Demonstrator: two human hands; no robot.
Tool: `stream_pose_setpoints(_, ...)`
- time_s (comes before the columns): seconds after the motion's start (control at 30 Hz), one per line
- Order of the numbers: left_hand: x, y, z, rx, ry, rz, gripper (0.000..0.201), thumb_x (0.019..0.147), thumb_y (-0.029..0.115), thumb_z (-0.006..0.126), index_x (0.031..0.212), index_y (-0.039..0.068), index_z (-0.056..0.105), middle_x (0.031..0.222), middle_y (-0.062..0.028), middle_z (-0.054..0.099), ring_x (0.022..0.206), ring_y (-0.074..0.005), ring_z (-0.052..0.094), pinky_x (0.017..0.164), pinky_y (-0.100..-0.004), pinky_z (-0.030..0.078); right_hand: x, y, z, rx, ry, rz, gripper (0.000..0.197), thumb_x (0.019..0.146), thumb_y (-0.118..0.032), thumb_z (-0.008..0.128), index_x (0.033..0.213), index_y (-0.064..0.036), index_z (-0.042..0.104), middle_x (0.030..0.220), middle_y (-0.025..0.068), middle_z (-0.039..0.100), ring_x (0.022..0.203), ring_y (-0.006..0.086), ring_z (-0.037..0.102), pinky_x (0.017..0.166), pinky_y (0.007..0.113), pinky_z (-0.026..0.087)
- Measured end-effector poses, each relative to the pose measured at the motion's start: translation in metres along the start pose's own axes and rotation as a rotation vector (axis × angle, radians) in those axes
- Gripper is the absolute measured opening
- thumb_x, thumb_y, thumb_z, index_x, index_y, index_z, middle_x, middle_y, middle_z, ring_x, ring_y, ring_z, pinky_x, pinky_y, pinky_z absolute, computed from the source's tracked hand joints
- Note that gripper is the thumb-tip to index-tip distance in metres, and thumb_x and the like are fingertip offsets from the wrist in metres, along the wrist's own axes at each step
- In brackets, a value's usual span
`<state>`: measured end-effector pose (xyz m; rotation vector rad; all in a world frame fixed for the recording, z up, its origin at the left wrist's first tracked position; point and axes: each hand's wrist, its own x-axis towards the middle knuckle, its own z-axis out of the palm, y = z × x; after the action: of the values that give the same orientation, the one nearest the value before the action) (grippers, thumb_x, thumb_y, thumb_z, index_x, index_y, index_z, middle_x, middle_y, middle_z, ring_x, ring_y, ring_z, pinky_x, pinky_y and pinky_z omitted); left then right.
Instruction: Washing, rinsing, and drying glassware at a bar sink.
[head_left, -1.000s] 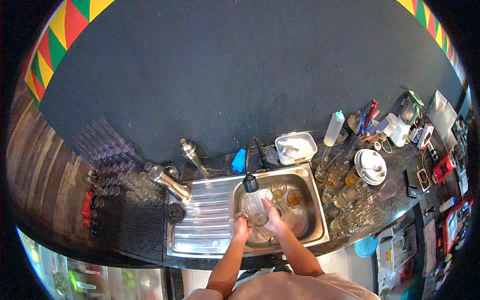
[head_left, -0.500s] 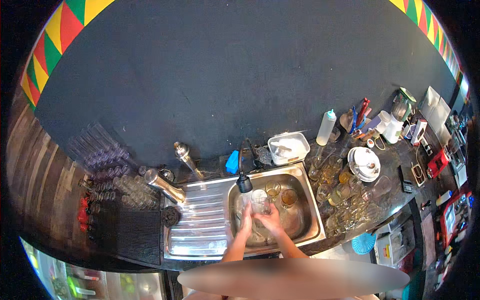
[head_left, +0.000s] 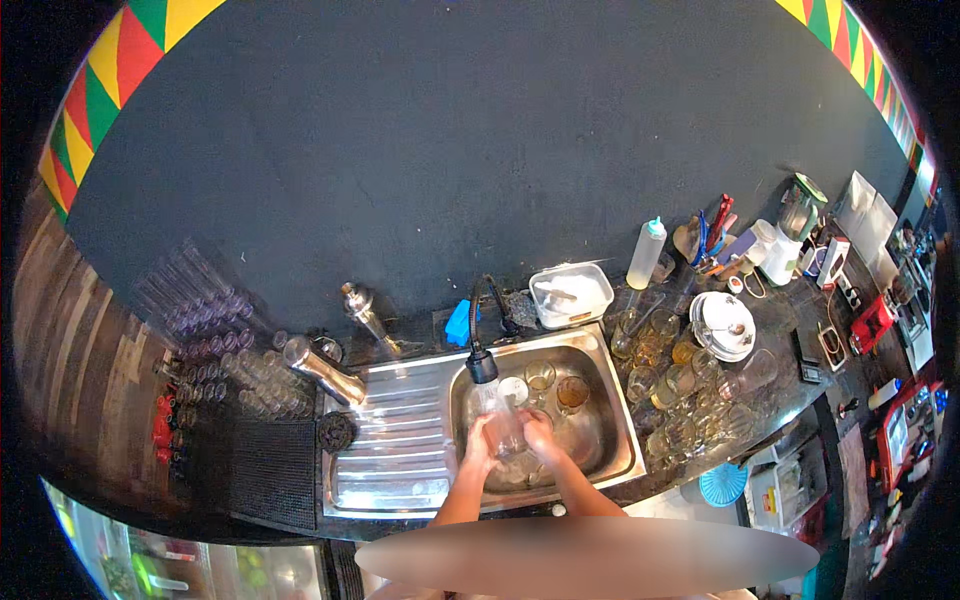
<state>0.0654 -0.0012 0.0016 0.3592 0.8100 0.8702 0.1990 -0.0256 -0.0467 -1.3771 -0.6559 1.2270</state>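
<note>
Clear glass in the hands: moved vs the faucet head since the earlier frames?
No. The clear glass stays directly under the faucet head, over the sink, held by the left hand and right hand.

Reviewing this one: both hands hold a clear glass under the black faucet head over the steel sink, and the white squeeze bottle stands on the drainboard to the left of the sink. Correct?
Not quite. The head view shows the white squeeze bottle on the dark counter to the right of the steel sink, not on the drainboard. The rest holds: left hand and right hand hold the clear glass under the black faucet head.
</note>
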Motion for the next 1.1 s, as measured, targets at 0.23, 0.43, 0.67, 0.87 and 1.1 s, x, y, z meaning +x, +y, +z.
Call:
stream_pose_setpoints(0.23,0.027,0.002,-0.035,0.368,0.037,0.102,0.063,0.083,0.051,0.046,0.128,0.008,0.040,0.129,-0.0080,0.042,0.120,-0.0209,0.037,0.100,-0.0381,0.026,-0.012,-0.042,0.031,0.535,0.109,0.298,0.033,0.083,-0.033,0.056,0.058,-0.0137,0.045,0.048,-0.0029,0.039,0.038,0.0079,0.033,0.035,0.026,0.025)
stream_pose_setpoints(0.43,0.024,0.006,-0.037,0.286,-0.147,0.220,0.059,0.082,0.039,0.047,0.130,0.006,0.035,0.128,-0.0074,0.042,0.119,-0.0219,0.036,0.100,-0.0366,0.025,0.008,-0.048,0.024,0.368,0.118,0.210,0.036,0.075,-0.033,0.057,0.050,-0.0137,0.041,0.047,-0.0052,0.037,0.041,0.0082,0.033,0.040,0.028,0.026)
stream_pose_setpoints(0.67,-0.013,0.008,-0.005,0.615,-0.192,0.292,0.083,0.061,-0.009,0.059,0.134,0.003,0.023,0.129,-0.0070,0.039,0.120,-0.0180,0.036,0.096,-0.0301,0.032,0.004,-0.020,0.021,0.153,0.477,-0.095,0.030,0.073,-0.023,0.055,0.049,-0.0075,0.045,0.045,-0.0054,0.036,0.043,0.0076,0.033,0.042,0.029,0.025)
stream_pose_setpoints(0.87,-0.019,0.000,-0.044,0.624,-0.178,0.204,0.080,0.063,-0.008,0.067,0.133,0.008,0.030,0.120,-0.0097,0.047,0.096,-0.0130,0.051,0.080,-0.0260,0.043,-0.013,-0.041,0.025,-0.181,0.413,-0.153,0.033,0.072,-0.019,0.058,0.046,-0.0024,0.045,0.048,-0.0009,0.046,0.047,0.0084,0.039,0.044,0.032,0.031)
stream_pose_setpoints(1.1,-0.018,0.023,-0.053,0.656,-0.125,0.154,0.066,0.072,-0.008,0.052,0.133,0.009,0.033,0.118,-0.0120,0.051,0.092,-0.0120,0.053,0.071,-0.0226,0.044,0.000,-0.022,0.027,-0.105,0.629,-0.064,0.030,0.072,-0.018,0.059,0.050,0.0003,0.049,0.050,0.0035,0.048,0.050,0.0128,0.043,0.049,0.034,0.035)
